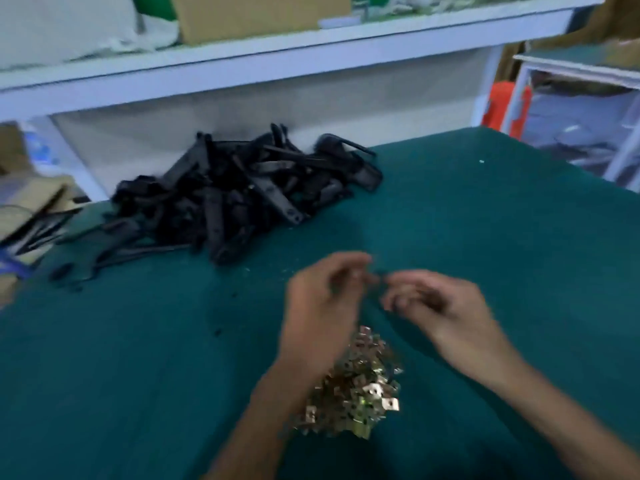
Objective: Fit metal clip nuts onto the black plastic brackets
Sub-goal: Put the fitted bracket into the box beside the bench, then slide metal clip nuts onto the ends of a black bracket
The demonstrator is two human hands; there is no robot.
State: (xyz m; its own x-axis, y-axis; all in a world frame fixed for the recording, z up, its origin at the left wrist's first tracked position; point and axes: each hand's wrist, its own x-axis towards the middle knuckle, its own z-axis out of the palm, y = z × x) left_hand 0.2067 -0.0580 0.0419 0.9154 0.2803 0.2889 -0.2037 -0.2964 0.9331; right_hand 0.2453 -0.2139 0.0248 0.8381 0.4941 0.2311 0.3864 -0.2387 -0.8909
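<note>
Heap of brass-coloured clip nuts point(356, 386) on green tabletop point(138, 375), left hand point(322, 306) and right hand point(440, 306) fingers curled, blurred, grip unclear, black brackets point(235, 199) piled beyond

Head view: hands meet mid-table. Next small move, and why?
Likely reach the left hand to the black bracket pile: both hands hover above the clip nut pile, the right hand fingers curled, but no bracket shows between them. Blur hides any pinched nut.
</note>
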